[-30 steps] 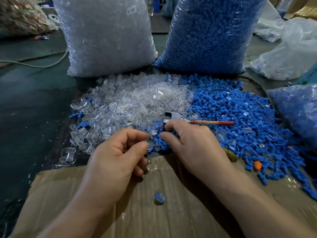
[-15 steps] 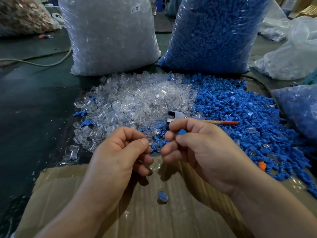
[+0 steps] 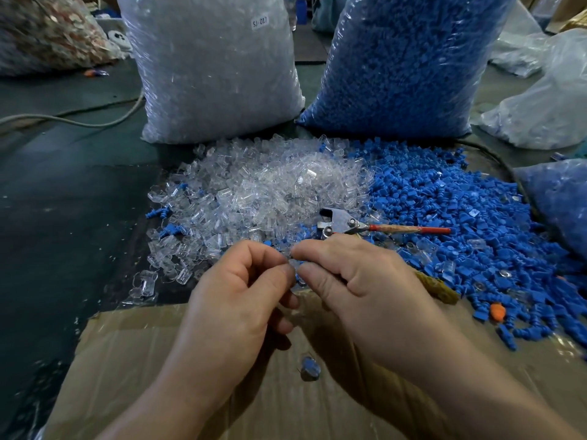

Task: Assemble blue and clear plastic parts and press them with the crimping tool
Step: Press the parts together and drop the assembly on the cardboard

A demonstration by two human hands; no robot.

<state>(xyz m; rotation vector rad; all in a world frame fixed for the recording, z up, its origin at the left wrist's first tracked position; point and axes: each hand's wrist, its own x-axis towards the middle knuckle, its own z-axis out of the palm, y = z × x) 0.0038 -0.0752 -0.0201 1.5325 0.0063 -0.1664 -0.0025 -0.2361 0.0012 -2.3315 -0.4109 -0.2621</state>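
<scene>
Joining step, seemingly: left hand (image 3: 241,300) and right hand (image 3: 359,287) pinch barely visible small parts (image 3: 293,265) fingertip-to-fingertip; next likely means grasping the crimping tool (image 3: 343,222).

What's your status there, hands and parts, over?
Grip: left hand and right hand pinching small parts between them. Unheld: crimping tool on parts pile. Nothing in the way.

I can read one small white sticker (image 3: 260,21). It says "SJ 017". It is stuck near the top of my big bag of clear parts (image 3: 216,74).
</scene>
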